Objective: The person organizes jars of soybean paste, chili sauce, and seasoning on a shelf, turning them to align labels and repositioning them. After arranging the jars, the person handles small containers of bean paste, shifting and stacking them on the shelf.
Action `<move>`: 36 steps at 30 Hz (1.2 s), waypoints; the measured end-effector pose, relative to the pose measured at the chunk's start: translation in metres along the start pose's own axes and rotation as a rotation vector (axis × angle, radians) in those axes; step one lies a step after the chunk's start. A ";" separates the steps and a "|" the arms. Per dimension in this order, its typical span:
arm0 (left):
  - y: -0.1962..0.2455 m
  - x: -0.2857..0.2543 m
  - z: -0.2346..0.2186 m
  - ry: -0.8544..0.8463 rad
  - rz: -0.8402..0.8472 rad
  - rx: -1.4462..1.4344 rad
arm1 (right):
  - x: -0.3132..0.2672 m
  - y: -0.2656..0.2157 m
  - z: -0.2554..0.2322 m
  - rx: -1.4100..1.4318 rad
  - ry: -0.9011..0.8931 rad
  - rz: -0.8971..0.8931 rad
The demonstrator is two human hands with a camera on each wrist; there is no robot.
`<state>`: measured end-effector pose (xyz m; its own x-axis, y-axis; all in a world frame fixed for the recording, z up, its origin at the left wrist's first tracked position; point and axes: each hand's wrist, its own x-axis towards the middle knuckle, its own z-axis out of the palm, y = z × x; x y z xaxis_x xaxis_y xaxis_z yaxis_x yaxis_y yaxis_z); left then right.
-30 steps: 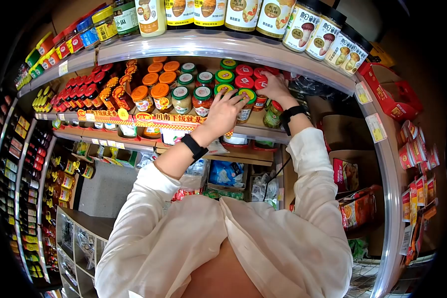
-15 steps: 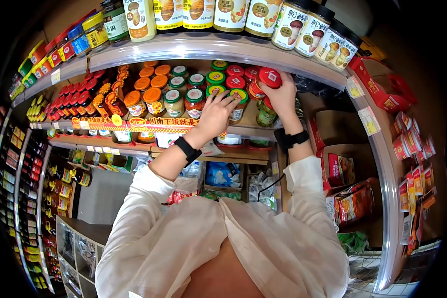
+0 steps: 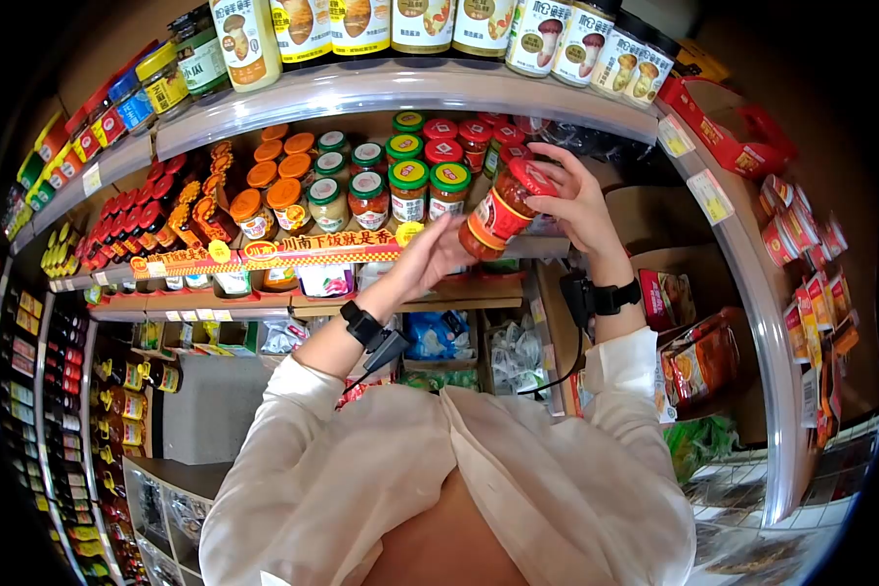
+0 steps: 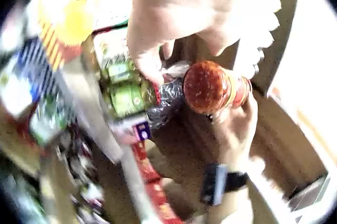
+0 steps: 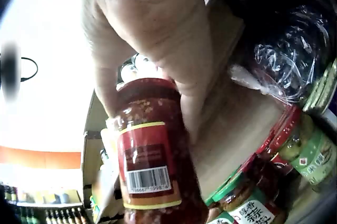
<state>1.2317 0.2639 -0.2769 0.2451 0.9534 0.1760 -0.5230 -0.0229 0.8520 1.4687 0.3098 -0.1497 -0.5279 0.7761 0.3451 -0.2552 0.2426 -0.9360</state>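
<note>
My right hand (image 3: 584, 207) grips a glass jar of red sauce (image 3: 498, 223) by its red lid, thumb and fingers on either side. The jar is tilted in front of the shelf, its base toward my left hand (image 3: 430, 262). A barcode label (image 5: 148, 174) on the jar faces the right wrist camera. My left hand has loosely bent fingers and holds nothing; in the head view its fingertips come close to the jar's lower end. From the left wrist, the jar's reddish base (image 4: 204, 88) appears apart from those fingers.
Green-lidded jars (image 3: 408, 186), red-lidded jars (image 3: 442, 151) and orange-lidded jars (image 3: 285, 195) stand in rows on the shelf behind. Bottles with white labels (image 3: 483, 24) line the shelf above. A curved shelf edge (image 3: 742, 322) runs down the right side, near open cartons.
My right hand has lifted the red-lidded jar from the back right of the shelf and drawn it forward, tilting it. My left hand has come off the green-lidded jars toward it.
</note>
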 end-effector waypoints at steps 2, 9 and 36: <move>-0.006 -0.008 0.008 -0.215 -0.349 -0.618 | -0.005 -0.001 0.002 0.055 -0.054 0.039; -0.027 -0.009 0.018 -0.310 -0.210 -0.283 | -0.004 -0.010 -0.008 0.101 -0.230 0.162; 0.076 0.054 -0.023 0.109 0.623 1.757 | 0.062 0.004 0.004 -1.135 -0.307 -0.057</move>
<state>1.1862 0.3204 -0.2138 0.2905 0.6977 0.6548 0.8449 -0.5083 0.1667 1.4315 0.3567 -0.1313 -0.7518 0.6121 0.2454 0.5008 0.7720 -0.3914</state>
